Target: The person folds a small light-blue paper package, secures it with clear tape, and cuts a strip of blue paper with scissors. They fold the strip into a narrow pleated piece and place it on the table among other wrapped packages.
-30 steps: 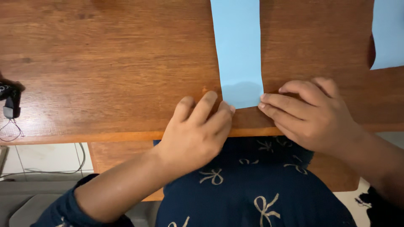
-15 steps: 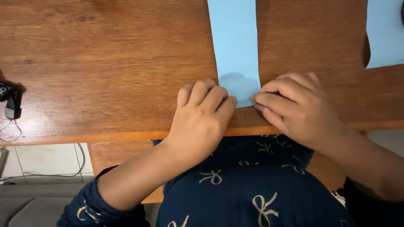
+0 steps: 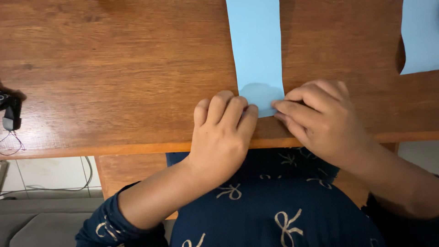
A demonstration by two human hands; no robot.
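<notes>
Now we have both hands at the near end of the blue strip (image 3: 256,50), which lies flat on the wooden table (image 3: 114,68) and runs from the top edge of the view down toward us, stopping just short of the table's near edge. Our left hand (image 3: 222,132) rests knuckles up at the strip's lower left corner, its fingers (image 3: 231,107) curled and close together, the tips pressing on or at the paper's edge; we cannot tell whether they pinch the corner or only hold it down. Our right hand (image 3: 322,119) sits at the lower right corner, its fingers (image 3: 292,107) bent and drawn together, the tips touching the strip's right edge; whether the thumb is under the paper we cannot tell. The two hands are near each other, with the strip's end between them.

Farther right, a second blue sheet (image 3: 418,34) lies at the top corner of the view, well apart from the hands. At the far left edge a small black object with a thin wire (image 3: 11,114) sits on the table. Below the table edge we see our dark blue clothing (image 3: 270,206) with a pale bow pattern.
</notes>
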